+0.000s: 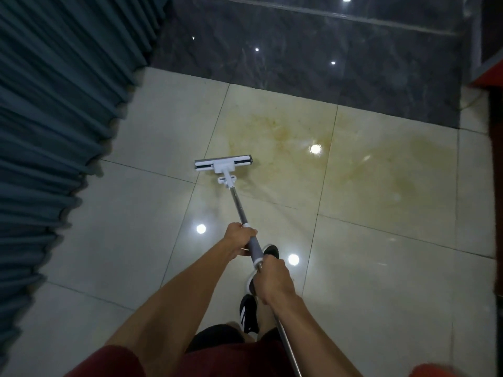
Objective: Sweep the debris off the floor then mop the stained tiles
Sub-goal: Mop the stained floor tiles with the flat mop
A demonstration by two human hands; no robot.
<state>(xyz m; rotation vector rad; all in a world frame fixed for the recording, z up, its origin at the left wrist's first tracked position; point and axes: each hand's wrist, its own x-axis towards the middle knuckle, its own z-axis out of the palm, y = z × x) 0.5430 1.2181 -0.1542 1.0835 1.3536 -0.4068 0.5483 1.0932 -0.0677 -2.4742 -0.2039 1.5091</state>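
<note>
No readable text, label, brand or number anywhere. Black shoe point(248, 312) has white stripes, maybe a brand mark, but pic too dim to tell.

Both arms reach forward — left hand point(241, 239) ahead, right hand point(273, 280) behind, fingers curled.

The pale floor tiles point(381, 268) are super glossy, smooth glazed stuff that mirrors the ceiling lights, with a dull yellowish stain film point(299, 131) smeared across a couple of them. The dark tiles point(313, 50) further out look like polished marble, just as shiny. The mop point(223, 164) has a white plastic head and a brushed metal pole point(238, 205) with a matt grey sleeve point(255, 248). The blue curtain point(54, 118) is soft matt cloth in heavy pleats. The shorts point(239, 357) look like plain matt fabric.
</note>
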